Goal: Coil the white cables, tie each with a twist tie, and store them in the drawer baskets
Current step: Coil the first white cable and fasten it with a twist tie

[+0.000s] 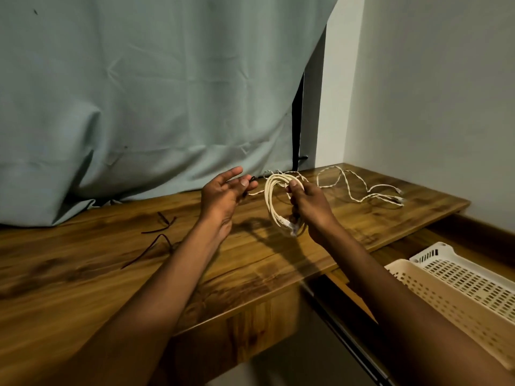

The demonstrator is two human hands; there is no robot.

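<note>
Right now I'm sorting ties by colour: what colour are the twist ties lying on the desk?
Dark, near black, seen in the head view: twist ties.

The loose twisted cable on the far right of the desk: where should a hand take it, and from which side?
Judging by its pose, take the loose twisted cable at its near end, where the strands gather before the small white connectors. Come from above and the front with pinching fingers: it lies flat on the desk in open loops, with the wall close behind.
</note>
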